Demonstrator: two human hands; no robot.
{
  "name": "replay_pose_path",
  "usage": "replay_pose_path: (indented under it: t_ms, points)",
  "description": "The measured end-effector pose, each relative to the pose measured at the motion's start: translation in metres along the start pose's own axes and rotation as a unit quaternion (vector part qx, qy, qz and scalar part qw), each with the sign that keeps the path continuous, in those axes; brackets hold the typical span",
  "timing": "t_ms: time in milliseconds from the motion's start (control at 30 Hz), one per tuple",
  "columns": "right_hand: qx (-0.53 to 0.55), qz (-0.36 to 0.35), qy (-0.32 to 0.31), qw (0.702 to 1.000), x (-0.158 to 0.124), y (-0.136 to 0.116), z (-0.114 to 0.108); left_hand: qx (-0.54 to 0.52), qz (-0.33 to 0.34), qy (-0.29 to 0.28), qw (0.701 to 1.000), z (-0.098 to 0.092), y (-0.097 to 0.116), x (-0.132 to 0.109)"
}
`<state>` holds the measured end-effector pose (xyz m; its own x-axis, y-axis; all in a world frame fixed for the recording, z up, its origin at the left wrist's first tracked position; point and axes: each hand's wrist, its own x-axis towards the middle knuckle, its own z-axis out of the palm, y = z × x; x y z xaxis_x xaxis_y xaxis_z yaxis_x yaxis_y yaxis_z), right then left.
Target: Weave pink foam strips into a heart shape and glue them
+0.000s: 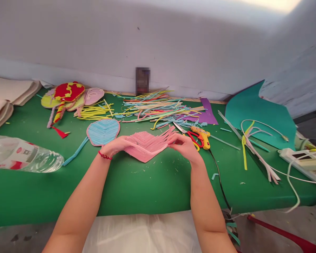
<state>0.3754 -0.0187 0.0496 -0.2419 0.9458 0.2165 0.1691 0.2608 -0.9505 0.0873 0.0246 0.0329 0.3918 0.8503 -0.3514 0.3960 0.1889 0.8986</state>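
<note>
Between my hands is a pink panel of pipe cleaners (144, 146) laid in a V pattern, with loose strand ends fanning out at its upper right. My left hand (118, 144), with a red bead bracelet at the wrist, grips the panel's left edge; its fingertips are partly hidden behind it. My right hand (183, 143) pinches the right edge near the loose ends. Just beyond my left hand lies a blue fan shape with a pink rim (103, 131) and a blue handle. Red-handled scissors (195, 138) and a yellow glue gun (204, 137) rest beside my right hand.
Many loose pipe cleaners (158, 109) are heaped at the back. A red and yellow fan (69, 92) lies on other fans at back left. A water bottle (23, 154) lies at left. Teal sheet (260, 116), white power strip (302, 163) and cords occupy the right.
</note>
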Motion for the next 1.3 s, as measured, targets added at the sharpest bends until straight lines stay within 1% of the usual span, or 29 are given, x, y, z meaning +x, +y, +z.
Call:
replay_pose_path:
  t_ms: [67,133,233,300,367,400,433,467,533,600,667,767,1033,1300]
  points:
    - [-0.055,-0.012,-0.01,0.998,0.001,0.004,0.003,0.026,-0.006,0.016,1.0,-0.002,0.001,-0.003]
    - [-0.12,-0.029,-0.036,0.992,0.0,0.009,0.005,0.045,-0.007,0.041,0.998,-0.005,0.0,-0.006]
    - [-0.188,-0.074,-0.08,0.976,-0.006,0.017,0.009,0.07,-0.005,0.094,0.993,-0.015,-0.005,-0.011]
    - [-0.219,-0.108,-0.092,0.965,-0.012,0.022,0.012,0.09,0.004,0.139,0.986,-0.022,-0.008,-0.015]
    - [-0.252,-0.132,-0.096,0.954,-0.018,0.026,0.015,0.133,0.054,0.188,0.972,-0.026,-0.012,-0.02]
    - [-0.268,-0.14,-0.098,0.948,-0.021,0.028,0.017,0.158,0.092,0.204,0.962,-0.027,-0.013,-0.022]
    - [-0.281,-0.145,-0.098,0.944,-0.023,0.03,0.018,0.182,0.131,0.208,0.952,-0.028,-0.014,-0.025]
    - [-0.291,-0.149,-0.097,0.94,-0.025,0.032,0.02,0.201,0.164,0.199,0.945,-0.028,-0.016,-0.027]
    - [-0.302,-0.156,-0.092,0.936,-0.026,0.033,0.022,0.217,0.2,0.146,0.944,-0.027,-0.018,-0.031]
    - [-0.311,-0.158,-0.089,0.933,-0.026,0.033,0.022,0.219,0.209,0.083,0.949,-0.027,-0.019,-0.034]
    - [-0.321,-0.159,-0.09,0.929,-0.025,0.032,0.021,0.222,0.216,0.033,0.95,-0.028,-0.018,-0.036]
    - [-0.334,-0.158,-0.09,0.925,-0.025,0.032,0.017,0.243,0.22,-0.01,0.945,-0.029,-0.019,-0.037]
    - [-0.331,-0.132,-0.083,0.931,-0.026,0.03,0.009,0.306,0.21,-0.065,0.926,-0.027,-0.029,-0.032]
    - [-0.317,-0.109,-0.089,0.938,-0.025,0.029,0.004,0.312,0.2,-0.069,0.926,-0.023,-0.026,-0.032]
